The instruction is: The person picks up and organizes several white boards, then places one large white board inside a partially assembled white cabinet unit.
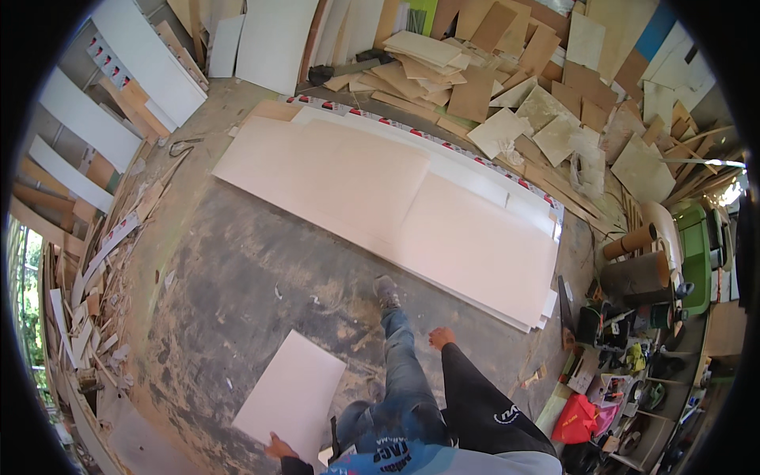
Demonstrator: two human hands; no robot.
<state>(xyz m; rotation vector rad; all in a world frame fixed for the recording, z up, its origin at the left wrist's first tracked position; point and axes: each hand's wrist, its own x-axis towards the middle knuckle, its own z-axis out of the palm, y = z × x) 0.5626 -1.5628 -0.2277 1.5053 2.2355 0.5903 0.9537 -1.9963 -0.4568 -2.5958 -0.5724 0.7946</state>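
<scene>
My left hand (277,447) grips the lower edge of a white rectangular board (291,388), which hangs tilted at my left side. Out in front of my body, my right hand (441,339) holds nothing I can see, its fingers loosely bent and apart. Ahead of me lies a low stack of large pale sheets (332,174), its long side running from far left to nearer right. My right hand is closest to this stack but does not touch it.
Offcut boards (427,75) are heaped beyond the stack. Long panels (150,63) lean at the left wall, with scrap strips (103,317) below. At right stand a green bin (697,261), brown rolls (633,273), a red bag (575,419) and cluttered shelving. Dust marks the dark floor (229,261).
</scene>
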